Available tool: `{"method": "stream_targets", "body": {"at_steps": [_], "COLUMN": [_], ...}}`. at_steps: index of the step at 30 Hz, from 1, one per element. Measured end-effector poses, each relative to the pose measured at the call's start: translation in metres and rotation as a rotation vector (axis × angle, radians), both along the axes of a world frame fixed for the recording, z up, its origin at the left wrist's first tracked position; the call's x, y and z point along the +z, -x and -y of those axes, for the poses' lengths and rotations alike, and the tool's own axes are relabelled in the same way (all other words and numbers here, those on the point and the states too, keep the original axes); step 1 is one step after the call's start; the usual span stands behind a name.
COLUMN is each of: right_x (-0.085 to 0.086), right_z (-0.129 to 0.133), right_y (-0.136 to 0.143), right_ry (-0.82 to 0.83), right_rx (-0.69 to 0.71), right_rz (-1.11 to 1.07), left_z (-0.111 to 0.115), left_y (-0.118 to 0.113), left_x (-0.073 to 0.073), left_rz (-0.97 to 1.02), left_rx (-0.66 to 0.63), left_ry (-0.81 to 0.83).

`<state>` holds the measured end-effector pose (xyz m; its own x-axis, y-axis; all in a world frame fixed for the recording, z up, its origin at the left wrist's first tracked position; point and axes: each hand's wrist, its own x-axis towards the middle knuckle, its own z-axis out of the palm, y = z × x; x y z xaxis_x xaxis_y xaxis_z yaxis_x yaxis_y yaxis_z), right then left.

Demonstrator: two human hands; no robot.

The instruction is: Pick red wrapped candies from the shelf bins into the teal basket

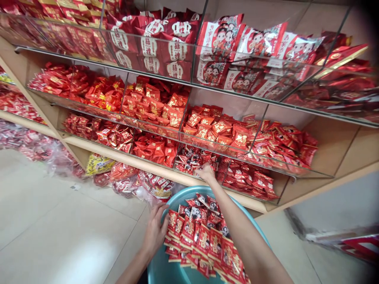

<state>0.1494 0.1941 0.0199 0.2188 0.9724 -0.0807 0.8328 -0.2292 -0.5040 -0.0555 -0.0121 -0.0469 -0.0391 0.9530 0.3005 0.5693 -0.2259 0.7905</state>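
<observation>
A teal plastic basin [166, 272] at the bottom centre is heaped with small red and gold sweet packets [204, 238]; black-and-white printed ones lie toward its far side. My left hand [155, 228] grips the basin's left rim, with the thumb on the inner side. Across the basin reaches my right arm. My right hand [206, 172] is inside a bottom-shelf compartment, its fingers curled among small red, black and white packets [189, 157]. Whatever those fingers hold is too small to make out.
Wooden shelving [118, 156] with clear fronts and dividers holds several rows of red packets. Larger white-and-red bags [220, 35] fill part of the upper shelf. Bagged stock, including a yellow bag [99, 163], lies beneath on the tiled floor [59, 221].
</observation>
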Motion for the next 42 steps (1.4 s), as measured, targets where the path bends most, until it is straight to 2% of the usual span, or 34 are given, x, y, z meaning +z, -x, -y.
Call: {"method": "stream_targets", "body": {"at_steps": [7,11,13,16,18,22,26,31,37,42], "right_x": [0.022,0.042,0.046,0.039,0.028,0.009,0.003,-0.001,-0.005,0.002], "right_z": [0.017,0.044,0.064,0.101,0.123,0.151,0.156,0.155,0.155,0.158], "right_y": [-0.009,-0.011,-0.005,0.008,0.017,0.026,0.028,0.037,0.048,0.038], "right_ry": [-0.072,-0.171,-0.225,-0.279,-0.237,-0.182,-0.234,-0.171,-0.103,-0.095], "right_rx": [0.008,0.063,0.106,0.212,0.267,0.295,0.321,0.305,0.347,0.463], "right_rz": [-0.033,-0.063,-0.109,-0.265,-0.324,-0.204,0.016,0.220,0.299,0.283], "left_z": [-0.001,0.001,0.002,0.002,0.002,0.002,0.003,0.002,0.001,0.001], "left_y": [0.001,0.001,0.000,0.000,0.001,0.001,0.000,0.000,0.000,0.000], "left_x": [-0.001,-0.002,-0.002,-0.003,-0.003,-0.004,-0.004,-0.004,-0.006,-0.005], "left_rz": [-0.015,-0.018,-0.020,-0.024,-0.029,-0.038,-0.043,-0.047,-0.054,-0.052], "left_rx": [-0.009,-0.005,-0.003,0.000,0.000,0.003,-0.002,-0.005,-0.004,-0.001], "left_ry": [0.000,-0.003,-0.007,-0.014,-0.017,-0.024,-0.033,-0.036,-0.022,-0.017]}}
